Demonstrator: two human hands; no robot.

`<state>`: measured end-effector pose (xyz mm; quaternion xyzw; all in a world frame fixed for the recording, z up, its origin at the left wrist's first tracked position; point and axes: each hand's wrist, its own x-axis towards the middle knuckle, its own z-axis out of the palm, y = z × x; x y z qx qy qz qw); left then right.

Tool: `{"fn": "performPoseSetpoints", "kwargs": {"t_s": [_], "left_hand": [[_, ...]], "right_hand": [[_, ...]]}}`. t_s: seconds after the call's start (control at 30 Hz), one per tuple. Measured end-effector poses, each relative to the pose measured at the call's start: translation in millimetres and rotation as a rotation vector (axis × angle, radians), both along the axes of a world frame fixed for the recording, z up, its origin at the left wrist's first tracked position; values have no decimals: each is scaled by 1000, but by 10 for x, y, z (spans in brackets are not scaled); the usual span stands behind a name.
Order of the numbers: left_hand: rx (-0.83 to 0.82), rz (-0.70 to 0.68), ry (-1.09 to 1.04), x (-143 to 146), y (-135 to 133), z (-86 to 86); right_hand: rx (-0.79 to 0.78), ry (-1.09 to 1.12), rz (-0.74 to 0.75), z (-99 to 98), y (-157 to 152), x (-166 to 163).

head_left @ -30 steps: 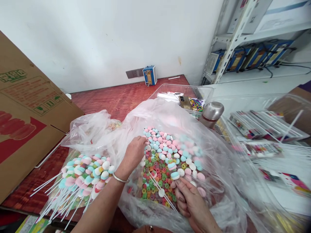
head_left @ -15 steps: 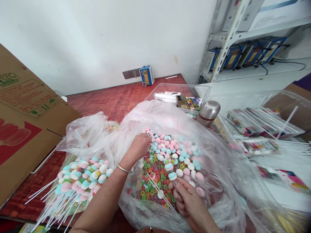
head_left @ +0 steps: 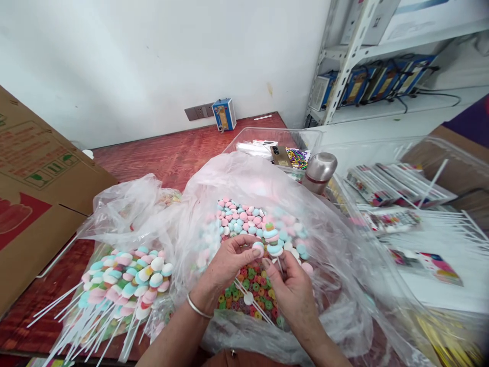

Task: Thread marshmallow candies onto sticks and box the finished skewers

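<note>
My left hand (head_left: 233, 257) pinches a pink-and-white marshmallow (head_left: 258, 248) between thumb and fingertips. Just to its right, my right hand (head_left: 292, 285) is closed on the stick of a candy skewer (head_left: 274, 243), which stands upright with blue-and-white marshmallows and gummy rings stacked on it. Both hands are over a large clear plastic bag (head_left: 229, 173). Inside it lie loose pink, blue and white marshmallows (head_left: 244, 216) and, nearer me, colourful gummy rings (head_left: 263, 285). White sticks (head_left: 257, 308) with a white piece rest on the rings.
Finished-looking candy skewers (head_left: 126, 278) are piled at left beside a cardboard box (head_left: 42, 173). Behind the bag are a clear bin (head_left: 244, 135) and a steel flask (head_left: 320, 171). Packets (head_left: 397, 183) and white sticks fill a bin at right. A blue device (head_left: 224, 114) stands by the wall.
My left hand has come back from the far marshmallows toward my right hand, now with a marshmallow in its fingers. The skewer has been raised slightly. The view has shifted a little.
</note>
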<state>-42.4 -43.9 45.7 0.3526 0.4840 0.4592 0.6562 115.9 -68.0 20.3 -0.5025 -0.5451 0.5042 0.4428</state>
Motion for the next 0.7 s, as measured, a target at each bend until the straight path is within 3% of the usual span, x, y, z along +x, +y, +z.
{"fn": "performPoseSetpoints", "kwargs": {"t_s": [0.13, 0.27, 0.47, 0.57, 0.7], "left_hand": [[-66, 17, -128, 110, -73, -13], [-20, -11, -104, 143, -98, -31], [35, 202, 128, 152, -38, -39], [58, 279, 164, 130, -8, -28], [75, 309, 156, 124, -7, -18]], "right_hand": [[13, -5, -41, -2, 45, -59], [1, 19, -29, 27, 70, -14], [38, -280, 52, 118, -108, 221], [26, -307, 154, 170, -233, 293], [-2, -308, 183, 231, -320, 310]]}}
